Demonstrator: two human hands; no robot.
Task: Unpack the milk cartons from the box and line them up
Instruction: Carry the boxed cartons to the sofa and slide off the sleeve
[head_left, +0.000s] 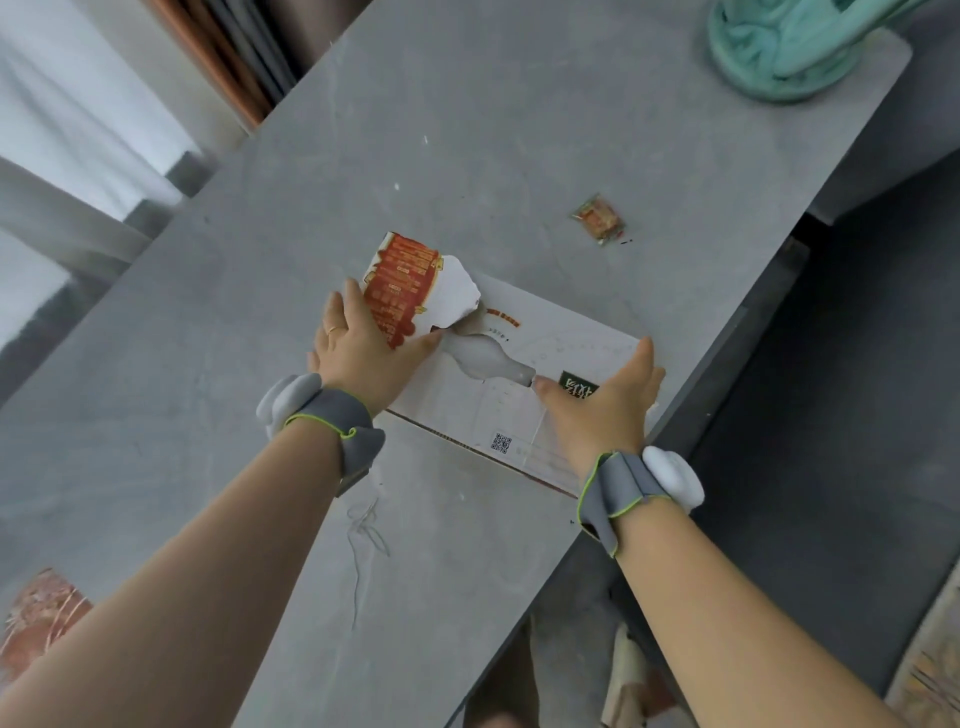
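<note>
A white cardboard milk box (566, 343) lies flat on the grey table (467, 130), close to its right edge. A white plastic carry handle (488, 358) runs across its top. At the box's left end a torn flap (415, 280) with orange-red print is bent upward. My left hand (358, 343) grips that flap, thumb on its printed face. My right hand (608, 400) lies over the right end of the box, thumb by the handle's end and fingers over the far edge. No milk cartons are visible; the inside of the box is hidden.
A small snack packet (600, 218) lies on the table beyond the box. A teal object (779, 47) stands at the far right corner. Thin loose string (363, 535) lies near my left wrist. A red patterned item (36, 613) shows at the bottom left. Dark floor lies to the right.
</note>
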